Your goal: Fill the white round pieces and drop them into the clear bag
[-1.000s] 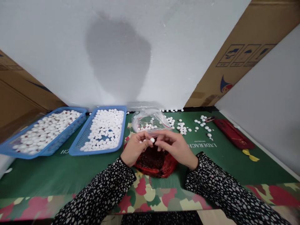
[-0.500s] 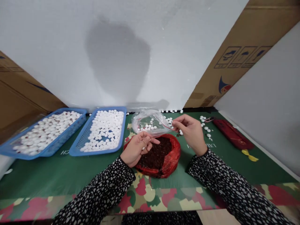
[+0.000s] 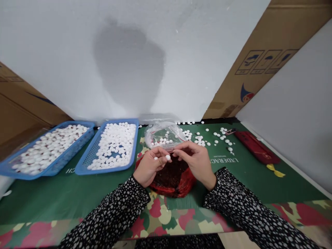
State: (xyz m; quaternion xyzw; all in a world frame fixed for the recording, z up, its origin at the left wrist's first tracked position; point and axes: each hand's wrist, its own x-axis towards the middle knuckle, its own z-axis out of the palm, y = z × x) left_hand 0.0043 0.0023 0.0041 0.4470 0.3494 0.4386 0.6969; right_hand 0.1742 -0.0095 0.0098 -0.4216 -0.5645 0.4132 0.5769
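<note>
My left hand (image 3: 147, 167) is closed, with a small white ball (image 3: 168, 157) between thumb and forefinger. Another bit of white shows among its curled fingers. Close on its right, my right hand (image 3: 198, 164) has its thumb and forefinger pinched together near that ball. What the pinch holds, if anything, is too small to make out. Under both hands sits a red plastic bag (image 3: 187, 184), rolled open around dark brown, crumbly material (image 3: 169, 178). Just behind the hands lies a clear zip bag (image 3: 168, 128) with several white balls inside.
Two blue baskets stand at left: one (image 3: 80, 166) of plain white balls, the other (image 3: 75, 147) of white balls with reddish-brown marks. Loose white balls (image 3: 199, 140) lie behind my right hand. A dark red pouch (image 3: 255, 147) and yellow ribbon (image 3: 276, 171) lie far right. A wall rises behind.
My right hand has moved left and down from beside the clear bag to meet my left hand. The white ball now shows at my left fingertips, and the left forefinger has curled in.
</note>
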